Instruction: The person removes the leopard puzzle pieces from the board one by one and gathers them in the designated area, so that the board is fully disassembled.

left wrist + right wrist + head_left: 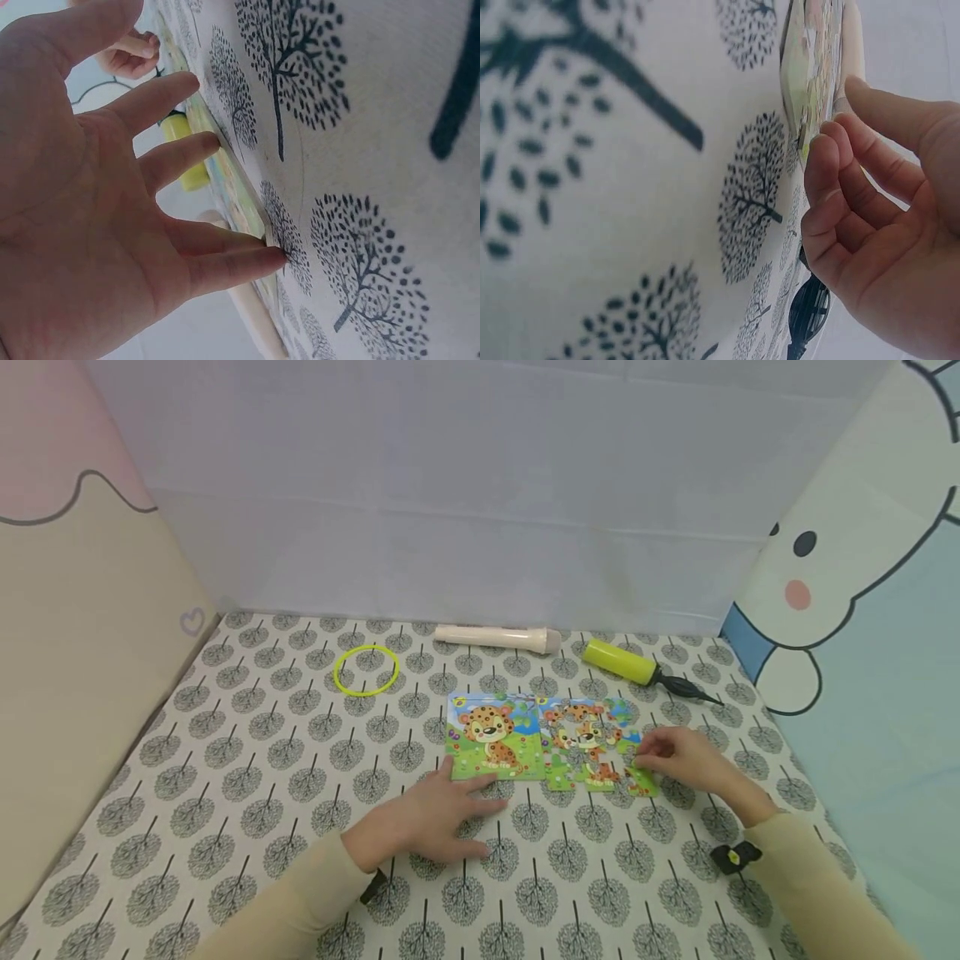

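Two leopard pictures lie side by side on a cloth printed with trees. The left one is a whole picture board (497,739); the right one is a jigsaw puzzle (588,747) with gaps and uneven edges between its pieces. My left hand (438,814) lies palm down with fingers spread, its fingertips at the near-left edge of the board. In the left wrist view the fingers (184,157) are straight and hold nothing. My right hand (686,760) is at the puzzle's right edge, fingers curled. In the right wrist view, whether its fingertips (832,139) pinch a piece cannot be made out.
Behind the pictures lies a pale, stick-like tube (491,637) with a greyish end. A yellow-green hand pump (618,662) with a black nozzle is at the back right. At the back left is a yellow-green ring (337,672). A pale curtain (450,527) borders the far edge.
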`<action>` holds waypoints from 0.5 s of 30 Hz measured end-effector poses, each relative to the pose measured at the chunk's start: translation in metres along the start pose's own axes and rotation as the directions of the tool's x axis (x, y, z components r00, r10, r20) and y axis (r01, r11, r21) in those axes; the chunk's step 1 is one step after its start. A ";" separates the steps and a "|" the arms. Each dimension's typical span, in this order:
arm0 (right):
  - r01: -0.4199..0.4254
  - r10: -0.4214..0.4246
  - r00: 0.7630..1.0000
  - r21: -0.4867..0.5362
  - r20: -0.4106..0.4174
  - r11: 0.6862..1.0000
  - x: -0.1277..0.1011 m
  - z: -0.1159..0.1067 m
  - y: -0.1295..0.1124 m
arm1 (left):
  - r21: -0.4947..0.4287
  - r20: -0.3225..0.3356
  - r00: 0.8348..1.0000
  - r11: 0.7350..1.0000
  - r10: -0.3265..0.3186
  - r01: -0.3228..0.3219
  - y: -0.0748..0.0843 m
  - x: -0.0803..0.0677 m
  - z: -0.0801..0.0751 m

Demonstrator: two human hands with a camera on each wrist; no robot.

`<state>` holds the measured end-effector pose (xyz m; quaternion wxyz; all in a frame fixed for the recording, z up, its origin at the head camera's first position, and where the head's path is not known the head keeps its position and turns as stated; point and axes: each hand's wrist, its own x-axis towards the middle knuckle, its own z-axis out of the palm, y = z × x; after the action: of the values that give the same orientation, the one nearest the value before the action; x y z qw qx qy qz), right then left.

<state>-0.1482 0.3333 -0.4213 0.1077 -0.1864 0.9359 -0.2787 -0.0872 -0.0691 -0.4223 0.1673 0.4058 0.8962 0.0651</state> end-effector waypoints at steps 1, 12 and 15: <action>0.003 -0.003 1.000 0.006 -0.008 1.000 0.000 0.001 -0.001 | -0.033 -0.016 1.000 0.999 0.001 -0.001 -0.002 0.000 0.001; 0.060 -0.059 0.994 0.002 -0.095 0.998 -0.006 0.016 -0.016 | -0.332 -0.417 0.887 0.942 -0.200 0.056 -0.032 -0.013 -0.005; 0.074 -0.083 0.991 -0.092 -0.100 0.993 -0.010 0.019 -0.019 | -0.398 -0.478 0.809 0.906 -0.342 0.147 -0.039 -0.021 -0.010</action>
<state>-0.1277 0.3134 -0.4253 0.0395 -0.2131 0.9435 -0.2506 -0.1051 -0.1099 -0.4177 -0.0155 0.2152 0.9265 0.3082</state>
